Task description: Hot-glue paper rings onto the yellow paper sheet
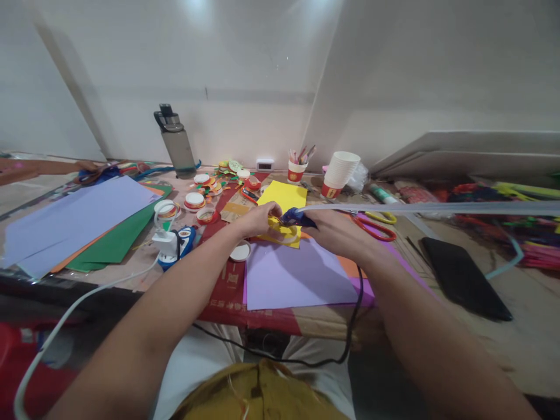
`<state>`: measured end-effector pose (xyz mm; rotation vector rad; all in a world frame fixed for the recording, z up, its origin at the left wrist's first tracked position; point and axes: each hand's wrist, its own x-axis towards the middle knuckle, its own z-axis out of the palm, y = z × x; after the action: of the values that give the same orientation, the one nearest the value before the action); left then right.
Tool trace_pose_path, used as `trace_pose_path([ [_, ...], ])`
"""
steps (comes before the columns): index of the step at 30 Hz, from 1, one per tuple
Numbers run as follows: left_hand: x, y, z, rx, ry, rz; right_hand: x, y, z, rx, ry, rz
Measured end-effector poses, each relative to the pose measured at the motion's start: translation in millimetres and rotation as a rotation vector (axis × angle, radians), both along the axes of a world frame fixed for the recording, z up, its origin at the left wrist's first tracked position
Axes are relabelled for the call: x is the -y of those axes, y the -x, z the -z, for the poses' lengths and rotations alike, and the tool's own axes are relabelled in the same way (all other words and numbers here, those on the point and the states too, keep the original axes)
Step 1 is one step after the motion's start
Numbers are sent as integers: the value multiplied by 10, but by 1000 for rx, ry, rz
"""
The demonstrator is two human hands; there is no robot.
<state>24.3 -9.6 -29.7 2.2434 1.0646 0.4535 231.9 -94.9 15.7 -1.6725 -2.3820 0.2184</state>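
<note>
My left hand point(263, 218) is closed on a small piece of yellow paper point(276, 226) near the middle of the table. My right hand point(317, 219) is wrapped round a blue tool point(294, 217), whose tip is close to my left fingers. A long translucent stick point(420, 207) runs from the tool to the right edge of the view. A black cord point(359, 291) hangs below my right hand. Behind the hands lies a yellow sheet point(283, 196). In front of them a lilac sheet point(297, 277) rests over purple and orange paper.
Stacked coloured sheets point(87, 216), a bottle point(178, 146) and a blue power strip point(179, 248) are at the left. Cups point(343, 169), scissors point(380, 227) and a black phone point(464, 277) stand or lie at the right. Another person's arm point(48, 168) reaches in at far left.
</note>
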Motion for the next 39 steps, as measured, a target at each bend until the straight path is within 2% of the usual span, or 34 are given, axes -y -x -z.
trace_pose_path([
  [8,-9,-4,-5,-17,12,2,38,-44,-56,62,-11,-3],
  [14,30,-11,-38,-9,25,-16,13,-4,6,-13,-11,-20],
  [22,5,-14,1,4,0,-18,-20,-19,-9,-54,34,-11],
  [27,7,-8,6,11,-2,-12,-47,-16,31,-94,65,-57],
  [35,-15,3,12,8,25,7,-40,-1,-3,15,36,68],
  [39,-22,1,48,22,33,10,-3,-17,-69,31,36,67],
])
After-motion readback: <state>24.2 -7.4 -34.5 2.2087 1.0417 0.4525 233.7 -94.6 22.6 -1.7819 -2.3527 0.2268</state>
